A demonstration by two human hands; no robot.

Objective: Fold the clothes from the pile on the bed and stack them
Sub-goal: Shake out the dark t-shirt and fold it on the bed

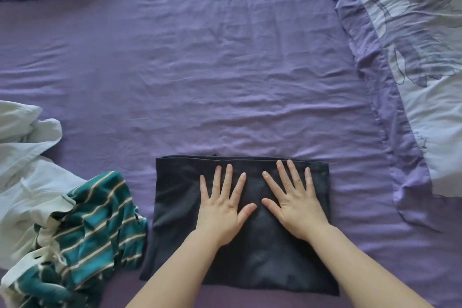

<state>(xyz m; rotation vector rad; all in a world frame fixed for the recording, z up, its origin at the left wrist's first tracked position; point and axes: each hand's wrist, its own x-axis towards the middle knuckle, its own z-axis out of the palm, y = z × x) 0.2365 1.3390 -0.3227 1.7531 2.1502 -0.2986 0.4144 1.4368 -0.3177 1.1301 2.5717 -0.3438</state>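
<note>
On the near left of the bed lies the pile: a crumpled white garment (pixel 22 182) with a teal striped shirt (pixel 95 220) bunched against it. Just right, a dark folded garment (pixel 175 207) lies flat on the purple sheet (pixel 200 70). The left hand (pixel 222 210) and right hand (pixel 295 205) press on it, palms down, fingers spread wide. Far right sits a floral duvet (pixel 412 45).

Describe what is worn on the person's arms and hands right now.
Nothing is worn. The left hand and right hand are bare, with no gloves, rings or watch visible. Both forearms are bare too, with no sleeve showing down to the picture's lower edge.
</note>
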